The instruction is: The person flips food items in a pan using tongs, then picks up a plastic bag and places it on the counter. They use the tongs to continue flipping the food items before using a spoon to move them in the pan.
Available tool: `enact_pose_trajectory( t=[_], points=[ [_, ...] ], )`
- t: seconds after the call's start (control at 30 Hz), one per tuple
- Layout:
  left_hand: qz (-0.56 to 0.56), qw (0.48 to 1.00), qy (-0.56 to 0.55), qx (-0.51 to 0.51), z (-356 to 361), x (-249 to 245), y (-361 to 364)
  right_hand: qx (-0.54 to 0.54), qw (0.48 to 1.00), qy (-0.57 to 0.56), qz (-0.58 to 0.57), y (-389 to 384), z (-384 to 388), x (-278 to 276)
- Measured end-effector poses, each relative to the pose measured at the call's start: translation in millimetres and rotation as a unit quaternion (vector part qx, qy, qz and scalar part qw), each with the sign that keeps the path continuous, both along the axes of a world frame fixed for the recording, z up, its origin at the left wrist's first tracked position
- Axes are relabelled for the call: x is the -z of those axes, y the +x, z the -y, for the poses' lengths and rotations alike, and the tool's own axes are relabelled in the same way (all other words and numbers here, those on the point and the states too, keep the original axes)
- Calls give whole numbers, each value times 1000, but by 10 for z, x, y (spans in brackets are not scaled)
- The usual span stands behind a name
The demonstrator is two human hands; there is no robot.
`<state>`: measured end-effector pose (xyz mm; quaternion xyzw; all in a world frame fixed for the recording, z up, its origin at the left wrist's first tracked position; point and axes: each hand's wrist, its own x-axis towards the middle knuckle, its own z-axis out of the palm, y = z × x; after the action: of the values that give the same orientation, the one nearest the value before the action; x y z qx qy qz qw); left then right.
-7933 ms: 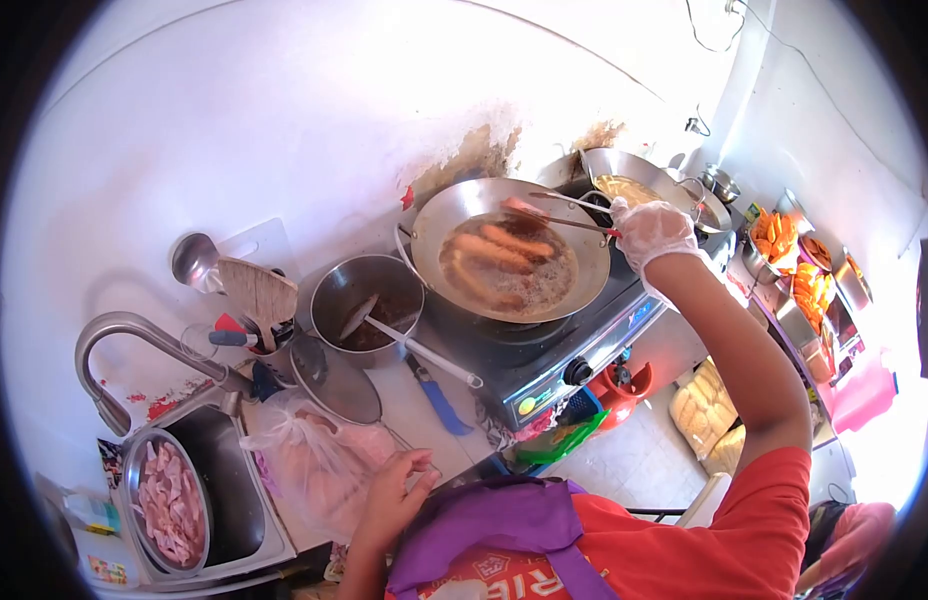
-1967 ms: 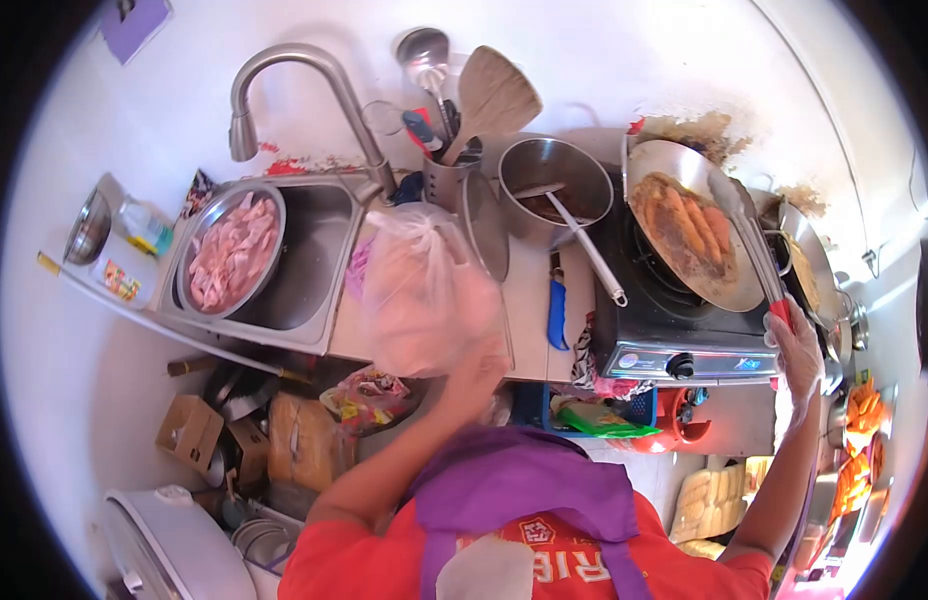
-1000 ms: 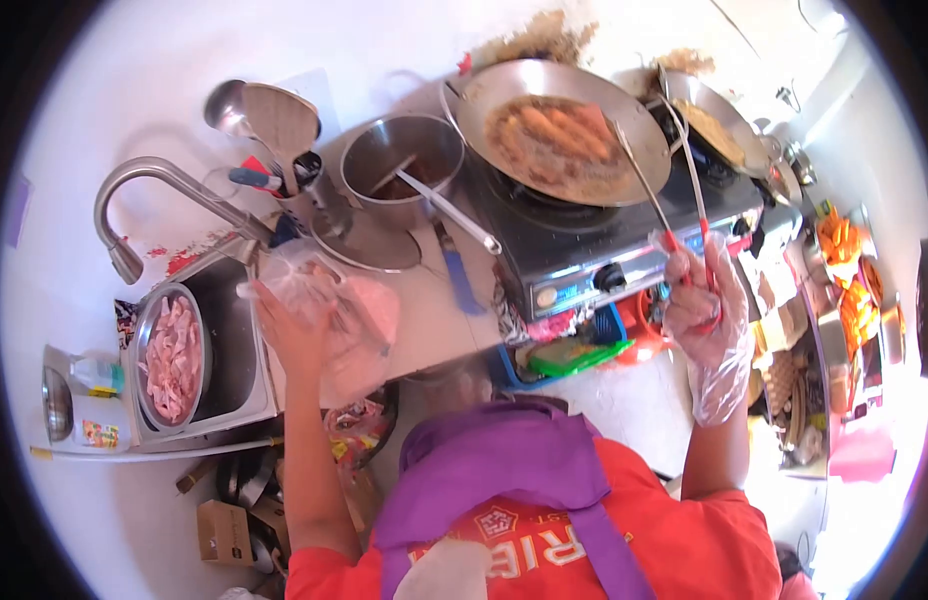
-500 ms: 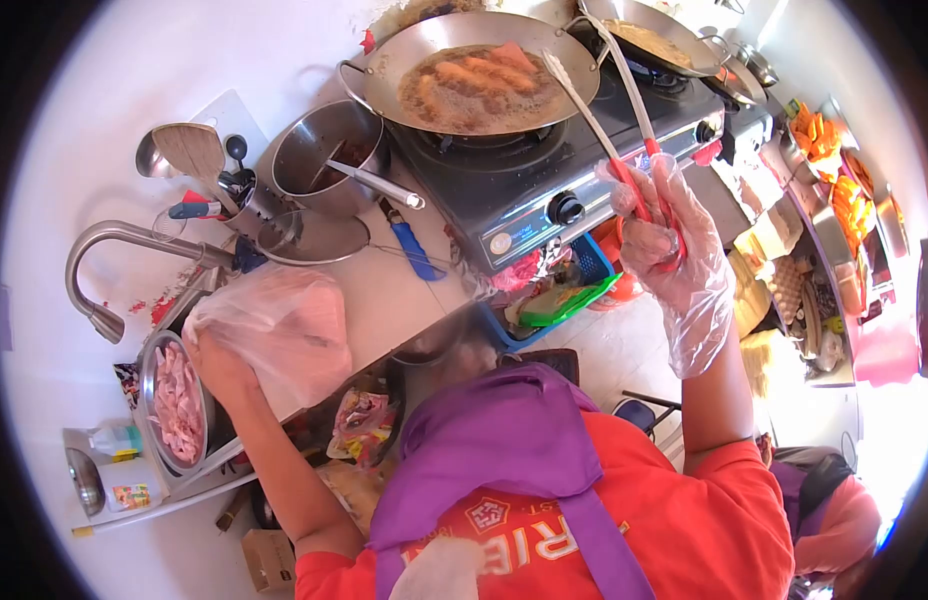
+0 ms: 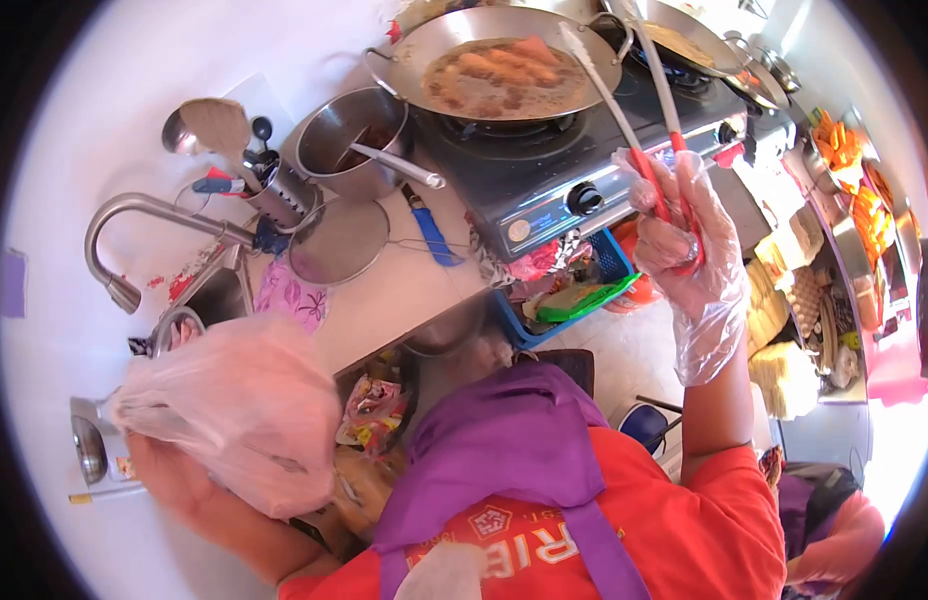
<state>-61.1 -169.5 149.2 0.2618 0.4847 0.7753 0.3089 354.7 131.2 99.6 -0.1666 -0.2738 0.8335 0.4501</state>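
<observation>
My left hand [image 5: 152, 458] grips the top of a thin, translucent plastic bag [image 5: 254, 410] with something pink inside. The bag hangs above the counter's front edge and hides most of the fingers. My right hand [image 5: 689, 240], in a clear plastic glove, is closed around the red handles of a pair of metal tongs [image 5: 674, 150]. Their arms stand apart, one tip near the right side of a wok [image 5: 409, 82]. Browned pieces of food [image 5: 509, 68] lie in bubbling oil there.
The wok sits on a gas stove [image 5: 544, 190]. Left of it are a steel pot [image 5: 329, 170], a strainer [image 5: 339, 245], a blue-handled tool [image 5: 431, 232] and a utensil holder [image 5: 282, 195]. A faucet [image 5: 119, 225] arches over the sink. Another person [image 5: 834, 530] is behind, at right.
My left hand has lifted the bag off the counter and brought it left and closer, covering most of the raw-meat tray. A pink patterned cloth now shows. The right hand keeps the tongs.
</observation>
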Motion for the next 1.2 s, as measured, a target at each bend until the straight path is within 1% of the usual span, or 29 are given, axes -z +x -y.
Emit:
enact_pose_trajectory(
  t=[0.03,0.07,0.13,0.17,0.23,0.27,0.3,0.33,0.37,0.4,0.5,0.6,0.63,0.73,0.83,0.93,1.0,1.03,1.13,1.17,1.2],
  points=[
    [-215,963,-159,-43,99,62,-1,-1,1000,5,2,-1,1,-2],
    [-411,853,-311,-81,190,194,-19,-1,1000,10,4,-15,7,-11],
    [-298,888,-318,-145,240,543,61,6,1000,24,17,-47,23,-37],
    [17,976,-145,-161,187,735,258,0,999,30,14,-58,15,-44],
    [-26,969,-236,-70,243,927,528,-9,999,35,10,-81,0,-82],
    [-93,879,-460,-81,182,852,748,0,999,41,25,-101,3,-111],
    [-82,951,-293,44,257,1185,691,8,998,47,39,-124,15,-143],
    [-76,940,-329,52,204,1295,729,14,997,53,54,-152,23,-162],
    [-50,938,-336,69,164,1395,748,29,997,39,58,-181,29,-165],
    [-24,935,-343,85,132,1486,765,6,997,58,42,-133,-40,-72],
    [-54,920,-368,119,41,1724,871,-21,996,51,63,-134,-98,-40],
    [6,907,-381,179,37,2134,884,-23,996,50,71,-131,-115,2],
    [-2,903,-380,201,-2,2229,880,-24,996,50,69,-131,-109,17],
    [19,909,-368,194,-155,2673,972,-21,997,27,63,-89,-104,18],
    [8,886,-427,183,-428,2979,1095,9,996,54,65,-3,-72,-15],
    [-48,887,-418,193,-539,3699,1050,41,996,68,39,243,-72,-21],
    [-81,876,-440,179,-701,3995,989,49,995,80,20,486,-91,-1],
    [-94,871,-452,168,-779,4041,982,28,996,84,-8,677,-162,132],
    [-144,855,-458,197,-1114,4077,953,19,991,133,7,999,-246,282],
    [-186,841,-471,189,-1093,4676,772,98,988,99,62,1068,-217,316],
    [-196,840,-481,157,-1251,4750,780,126,984,68,107,1149,-212,331]
  ],
)
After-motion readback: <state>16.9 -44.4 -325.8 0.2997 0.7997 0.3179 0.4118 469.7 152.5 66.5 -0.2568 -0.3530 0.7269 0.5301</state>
